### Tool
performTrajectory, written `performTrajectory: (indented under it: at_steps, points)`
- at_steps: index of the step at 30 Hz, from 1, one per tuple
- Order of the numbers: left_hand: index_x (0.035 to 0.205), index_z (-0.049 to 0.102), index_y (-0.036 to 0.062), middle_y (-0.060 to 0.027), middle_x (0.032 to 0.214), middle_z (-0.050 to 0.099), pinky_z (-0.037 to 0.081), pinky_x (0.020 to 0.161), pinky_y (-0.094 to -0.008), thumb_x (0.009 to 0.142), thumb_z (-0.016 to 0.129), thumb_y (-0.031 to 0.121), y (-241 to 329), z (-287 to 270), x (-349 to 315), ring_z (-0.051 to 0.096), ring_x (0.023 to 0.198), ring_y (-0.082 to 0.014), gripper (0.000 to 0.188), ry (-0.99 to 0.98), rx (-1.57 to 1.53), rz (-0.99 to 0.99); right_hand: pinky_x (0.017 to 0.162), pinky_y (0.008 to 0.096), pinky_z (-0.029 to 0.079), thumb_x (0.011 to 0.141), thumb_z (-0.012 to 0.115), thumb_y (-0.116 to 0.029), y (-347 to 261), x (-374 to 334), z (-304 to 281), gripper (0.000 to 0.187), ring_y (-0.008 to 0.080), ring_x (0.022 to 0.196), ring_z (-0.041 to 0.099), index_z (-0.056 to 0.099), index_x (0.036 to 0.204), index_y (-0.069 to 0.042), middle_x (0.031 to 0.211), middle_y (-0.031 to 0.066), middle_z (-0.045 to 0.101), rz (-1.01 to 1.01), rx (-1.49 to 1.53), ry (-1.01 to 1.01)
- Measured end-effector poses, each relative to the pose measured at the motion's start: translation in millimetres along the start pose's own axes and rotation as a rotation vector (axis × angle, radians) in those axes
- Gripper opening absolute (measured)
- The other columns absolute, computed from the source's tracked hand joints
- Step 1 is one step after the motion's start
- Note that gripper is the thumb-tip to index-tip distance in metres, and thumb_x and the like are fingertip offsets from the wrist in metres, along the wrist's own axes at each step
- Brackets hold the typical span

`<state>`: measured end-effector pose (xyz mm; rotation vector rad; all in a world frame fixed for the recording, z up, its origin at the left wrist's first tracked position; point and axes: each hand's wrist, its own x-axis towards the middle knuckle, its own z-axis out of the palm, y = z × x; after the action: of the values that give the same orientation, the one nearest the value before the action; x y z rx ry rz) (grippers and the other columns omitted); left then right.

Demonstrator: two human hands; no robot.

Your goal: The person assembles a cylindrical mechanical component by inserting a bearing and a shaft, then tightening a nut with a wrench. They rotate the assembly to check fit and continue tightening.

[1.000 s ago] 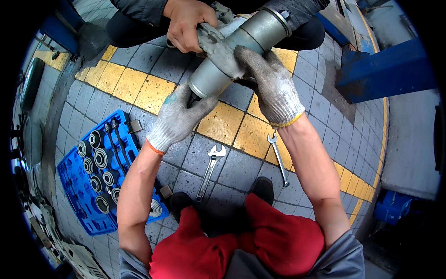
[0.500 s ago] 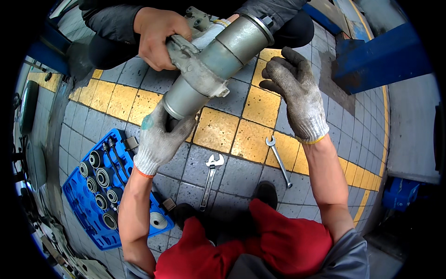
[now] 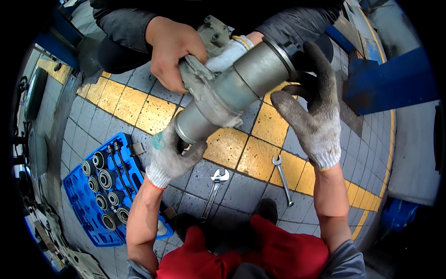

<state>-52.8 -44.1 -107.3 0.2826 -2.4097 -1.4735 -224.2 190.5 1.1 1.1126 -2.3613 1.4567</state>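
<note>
A thick grey metal cylinder (image 3: pixel 253 72) slants up to the right, passing through the ring of a cast metal arm (image 3: pixel 200 86). My left hand (image 3: pixel 169 156), in a greyish knit glove with a green patch, grips the cylinder's lower end. Beside the upper end, my gloved right hand (image 3: pixel 313 116) is open, thumb and fingers apart; some fingertips are dark and partly hidden behind that end, so contact is unclear. Opposite me, another person's bare hand (image 3: pixel 174 51) holds the cast arm. That person's other hand, in a white glove (image 3: pixel 227 56), is partly behind the cylinder.
An adjustable wrench (image 3: pixel 215 193) and a combination wrench (image 3: pixel 282 180) lie on the tiled floor. At left sits an open blue case (image 3: pixel 88 232) with several round sleeves and threaded rods. A blue steel beam (image 3: pixel 395 86) juts in from the right. Yellow tiles (image 3: pixel 227 146) cross the floor.
The cylinder and cast arm appear slightly lower and further right, with my left hand still on the lower end. My right hand has turned and spread its fingers beside the upper end.
</note>
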Motion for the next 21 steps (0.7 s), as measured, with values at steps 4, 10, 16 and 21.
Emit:
performTrajectory:
  at_steps: [4,10,16,21]
  points:
    - [0.128,0.062,-0.0001,-0.0151,0.099,0.075,0.06,0.078,-0.0354,0.075,0.085,0.015,10,-3,3,0.075,0.084,-0.0249,0.059,0.003,0.075,0.037,0.1,0.0389,0.056,0.078,0.092,-0.026,-1,8,7,0.089,0.0263,0.119,0.063,0.046,0.151,-0.006,0.14,0.0159,0.051,-0.092,-0.13,0.033]
    - [0.128,0.062,-0.001,-0.0174,0.099,0.076,0.06,0.077,-0.0369,0.074,0.085,0.016,1,-2,5,0.077,0.087,-0.0305,0.061,0.003,0.048,0.069,0.103,0.0429,0.053,0.072,0.094,-0.029,-21,31,5,0.086,0.0301,0.124,0.059,0.054,0.145,-0.006,0.137,0.0168,0.054,-0.231,-0.231,-0.03]
    - [0.13,0.062,0.0009,-0.0151,0.094,0.075,0.059,0.075,-0.0354,0.075,0.084,0.017,3,-11,2,0.075,0.081,-0.0267,0.061,-0.026,0.024,0.027,0.096,0.043,0.054,0.078,0.08,-0.042,-52,79,10,0.061,0.0329,0.109,0.064,0.07,0.127,-0.007,0.122,0.0148,0.065,-0.353,-0.656,-0.56]
    - [0.128,0.063,0.0023,-0.0093,0.08,0.07,0.056,0.067,-0.0336,0.077,0.085,0.024,13,-18,3,0.066,0.066,-0.0204,0.06,-0.09,0.049,-0.076,0.087,0.0407,0.058,0.073,0.079,-0.045,-67,112,21,0.062,0.0318,0.094,0.072,0.075,0.118,-0.002,0.102,0.018,0.074,-0.199,-0.746,-0.858]
